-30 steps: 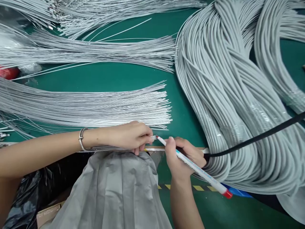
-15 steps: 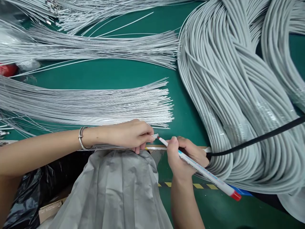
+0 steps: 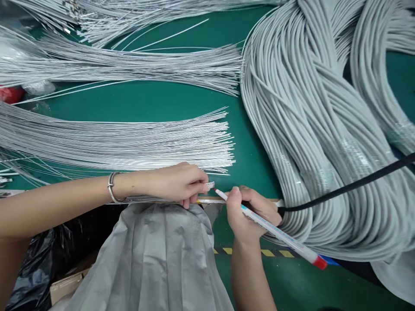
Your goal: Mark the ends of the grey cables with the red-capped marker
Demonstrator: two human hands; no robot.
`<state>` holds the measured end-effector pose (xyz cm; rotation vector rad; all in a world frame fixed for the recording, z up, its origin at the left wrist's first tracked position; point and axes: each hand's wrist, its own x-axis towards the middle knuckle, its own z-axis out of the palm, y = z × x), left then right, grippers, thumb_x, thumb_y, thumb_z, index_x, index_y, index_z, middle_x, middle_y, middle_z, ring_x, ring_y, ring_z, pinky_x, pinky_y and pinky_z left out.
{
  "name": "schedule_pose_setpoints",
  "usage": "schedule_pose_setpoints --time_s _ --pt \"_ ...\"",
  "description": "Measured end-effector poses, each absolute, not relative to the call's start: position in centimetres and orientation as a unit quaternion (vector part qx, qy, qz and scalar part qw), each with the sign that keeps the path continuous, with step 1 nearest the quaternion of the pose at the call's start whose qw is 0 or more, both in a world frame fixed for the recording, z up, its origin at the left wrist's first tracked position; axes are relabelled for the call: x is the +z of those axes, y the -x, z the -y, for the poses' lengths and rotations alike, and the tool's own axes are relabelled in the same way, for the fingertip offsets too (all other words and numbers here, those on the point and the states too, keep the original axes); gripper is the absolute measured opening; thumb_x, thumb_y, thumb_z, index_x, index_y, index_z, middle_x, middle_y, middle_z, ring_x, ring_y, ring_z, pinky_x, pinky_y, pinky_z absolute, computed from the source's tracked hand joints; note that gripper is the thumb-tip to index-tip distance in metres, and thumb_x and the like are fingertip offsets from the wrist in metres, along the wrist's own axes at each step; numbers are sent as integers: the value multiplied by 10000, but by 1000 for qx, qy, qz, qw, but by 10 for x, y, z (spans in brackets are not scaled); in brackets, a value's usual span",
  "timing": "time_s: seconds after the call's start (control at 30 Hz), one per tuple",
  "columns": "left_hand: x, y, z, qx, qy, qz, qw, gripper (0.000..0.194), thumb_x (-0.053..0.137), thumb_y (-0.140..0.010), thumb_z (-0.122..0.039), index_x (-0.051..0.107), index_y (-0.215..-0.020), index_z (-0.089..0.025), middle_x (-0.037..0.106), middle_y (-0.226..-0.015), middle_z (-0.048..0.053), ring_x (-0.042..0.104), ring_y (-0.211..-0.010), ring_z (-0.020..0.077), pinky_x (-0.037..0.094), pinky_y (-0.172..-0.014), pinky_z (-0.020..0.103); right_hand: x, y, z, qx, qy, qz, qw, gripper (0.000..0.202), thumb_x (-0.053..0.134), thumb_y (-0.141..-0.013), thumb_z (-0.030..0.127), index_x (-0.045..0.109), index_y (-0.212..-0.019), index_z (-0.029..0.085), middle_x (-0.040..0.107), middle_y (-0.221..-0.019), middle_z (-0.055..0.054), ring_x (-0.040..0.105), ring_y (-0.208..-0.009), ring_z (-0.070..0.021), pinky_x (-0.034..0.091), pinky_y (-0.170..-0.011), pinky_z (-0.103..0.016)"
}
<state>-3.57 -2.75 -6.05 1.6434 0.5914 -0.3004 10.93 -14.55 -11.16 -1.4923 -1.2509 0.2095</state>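
My left hand (image 3: 186,183) is pinched at the table's front edge, with the ends of thin grey wires (image 3: 210,185) poking out past its fingertips. My right hand (image 3: 249,211) grips a white marker pen (image 3: 279,233) with a red end cap. The pen's red tip points left and is at or very close to the wire ends; whether it touches cannot be made out. Behind my left hand lies a wide bundle of thin grey wires (image 3: 145,142), its cut ends facing right.
A second wire bundle (image 3: 145,65) lies farther back. Thick coils of grey cable (image 3: 301,121) fill the right side of the green table (image 3: 113,101). A black strap (image 3: 350,183) crosses the coils. A black plastic bag (image 3: 65,242) sits below at left.
The pen tip and my right hand have shifted very slightly left. The cable coils at right also appear a little farther left. Both hands keep their grip.
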Motion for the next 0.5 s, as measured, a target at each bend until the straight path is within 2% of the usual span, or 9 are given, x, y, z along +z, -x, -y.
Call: schedule_pose_setpoints --time_s 0.1,0.17,0.2,0.27,0.33,0.4,0.5 --pt "-62 36 27 -140 -718 -260 630 289 441 -952 -283 522 -703 -159 635 -631 -5 645 -522 104 436 -466 156 -116 -108 147 116 604 462 640 259 587 -861 227 557 -605 205 519 -470 48 472 -396 -107 395 -423 -259" --pt "-61 39 27 -143 -718 -259 630 287 437 -954 -279 526 -710 -157 645 -645 4 653 -541 111 448 -477 160 -117 -109 148 140 561 398 712 224 543 -902 361 639 -775 203 564 -511 42 493 -400 -116 439 -444 -272" --pt "-58 40 27 -140 -720 -259 628 289 438 -955 -279 529 -711 -155 650 -650 9 655 -548 113 452 -485 163 -116 -110 149 150 541 373 739 269 499 -922 418 654 -883 201 588 -527 38 491 -388 -116 447 -439 -274" --pt "-45 44 27 -120 -724 -262 627 289 437 -961 -288 553 -734 -150 665 -669 13 657 -563 112 453 -503 168 -113 -111 151 169 526 346 758 325 418 -959 429 634 -1033 197 623 -537 31 487 -362 -112 444 -413 -258" --pt "-26 48 29 -82 -740 -258 615 285 441 -967 -294 595 -774 -151 679 -697 8 652 -593 104 442 -528 169 -108 -110 154 189 551 360 728 252 433 -964 334 634 -1023 194 627 -523 34 500 -357 -107 429 -386 -228" --pt "-4 50 35 -29 -787 -242 567 280 447 -973 -293 636 -816 -159 685 -730 4 635 -637 100 436 -579 182 -102 -105 156 202 586 423 661 180 495 -928 264 652 -978 194 630 -536 34 529 -384 -106 434 -387 -216" --pt "20 50 50 84 -886 -197 412 300 409 -990 -261 656 -864 -147 676 -794 50 588 -756 146 442 -697 242 -96 -91 157 185 590 558 553 165 580 -861 308 675 -960 216 653 -621 6 559 -448 -130 447 -405 -252"
